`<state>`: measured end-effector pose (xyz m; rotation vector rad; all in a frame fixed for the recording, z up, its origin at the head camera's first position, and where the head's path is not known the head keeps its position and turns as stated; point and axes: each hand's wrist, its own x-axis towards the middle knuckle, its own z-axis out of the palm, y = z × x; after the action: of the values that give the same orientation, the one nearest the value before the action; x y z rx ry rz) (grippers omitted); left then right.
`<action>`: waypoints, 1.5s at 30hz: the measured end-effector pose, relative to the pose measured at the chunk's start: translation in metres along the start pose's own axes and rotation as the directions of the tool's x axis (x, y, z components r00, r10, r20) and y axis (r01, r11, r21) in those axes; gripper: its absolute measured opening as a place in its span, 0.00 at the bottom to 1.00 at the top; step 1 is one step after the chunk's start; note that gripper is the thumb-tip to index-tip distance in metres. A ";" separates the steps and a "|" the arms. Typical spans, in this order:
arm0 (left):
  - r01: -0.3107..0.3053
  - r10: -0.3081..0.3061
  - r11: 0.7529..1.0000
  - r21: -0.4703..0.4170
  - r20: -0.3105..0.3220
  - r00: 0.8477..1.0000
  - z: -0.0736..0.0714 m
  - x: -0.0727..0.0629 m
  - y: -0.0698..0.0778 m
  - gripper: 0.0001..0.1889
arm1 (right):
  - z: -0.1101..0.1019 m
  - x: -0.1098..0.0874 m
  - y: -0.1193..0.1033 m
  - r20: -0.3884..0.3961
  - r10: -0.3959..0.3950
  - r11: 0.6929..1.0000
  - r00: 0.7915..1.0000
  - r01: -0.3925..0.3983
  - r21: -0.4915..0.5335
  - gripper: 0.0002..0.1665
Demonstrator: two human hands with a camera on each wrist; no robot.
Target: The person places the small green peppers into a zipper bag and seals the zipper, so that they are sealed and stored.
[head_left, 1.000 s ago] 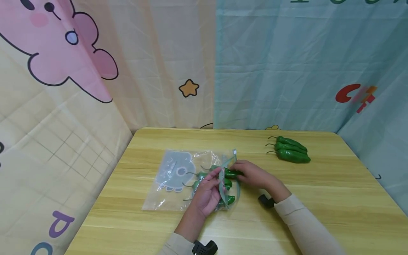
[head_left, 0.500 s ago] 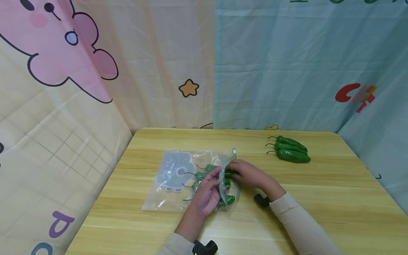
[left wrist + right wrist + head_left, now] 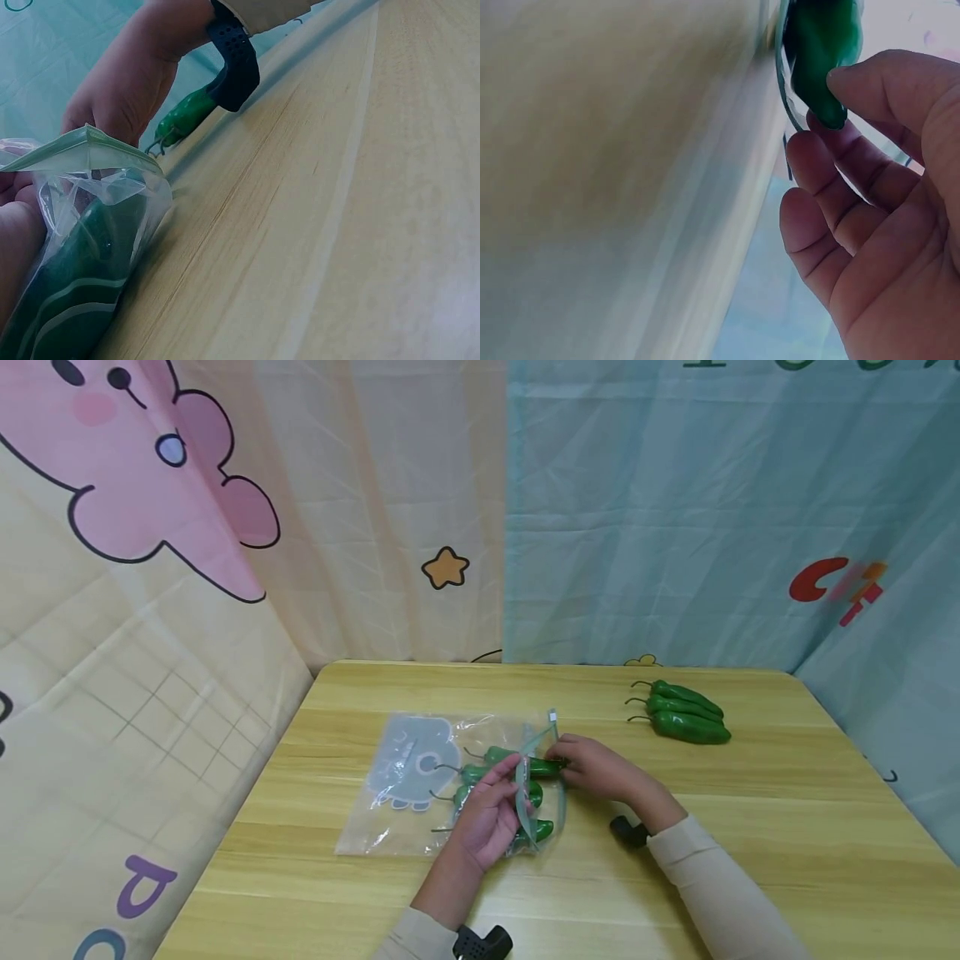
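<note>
A clear zip bag (image 3: 375,827) with a blue-grey animal print lies on the table, its mouth to the right. Several green peppers (image 3: 537,831) are in it, stems pointing left. My left hand (image 3: 483,831) holds the bag's mouth apart by its pale green zip strip (image 3: 522,802). At the opening, my right hand (image 3: 600,770) pinches the tip of the farthest pepper (image 3: 543,767), most of which is inside. In the right wrist view, the thumb (image 3: 862,81) presses that pepper's tip against a fingertip. The left wrist view shows another pepper (image 3: 97,232) through the plastic.
Three loose green peppers (image 3: 686,710) lie side by side at the back right of the wooden table (image 3: 787,827). A white slider (image 3: 552,717) sits at the far end of the zip. Printed curtains (image 3: 660,527) hang behind the table.
The right hand moved left into the bag's mouth, pushing the farthest pepper slightly deeper, then drew back right to its tip. The left hand stays in place.
</note>
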<state>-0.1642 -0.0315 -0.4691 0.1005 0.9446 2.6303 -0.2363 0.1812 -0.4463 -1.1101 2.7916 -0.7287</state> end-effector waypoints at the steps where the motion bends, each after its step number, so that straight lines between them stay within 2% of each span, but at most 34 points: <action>1: 0.000 0.000 1.000 0.001 -0.001 1.000 0.000 0.000 0.000 0.21 | 0.000 0.000 0.001 0.001 -0.003 1.000 1.000 0.003 0.000 0.14; 21: 0.006 -0.006 1.000 0.001 0.007 1.000 0.000 -0.001 0.000 0.20 | 0.006 0.010 -0.003 0.021 0.006 1.000 1.000 -0.007 0.024 0.15; 34: 0.007 -0.007 1.000 -0.007 0.011 1.000 0.000 -0.001 0.001 0.20 | 0.007 0.016 -0.005 -0.004 -0.076 0.997 0.997 0.076 -0.001 0.17; 45: 0.007 -0.007 1.000 -0.016 -0.008 1.000 0.000 0.000 0.001 0.20 | 0.011 0.022 -0.009 0.007 -0.029 0.998 1.000 0.029 0.050 0.17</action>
<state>-0.1642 -0.0324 -0.4689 0.0822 0.9243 2.6335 -0.2441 0.1567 -0.4489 -1.1446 2.7404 -0.7900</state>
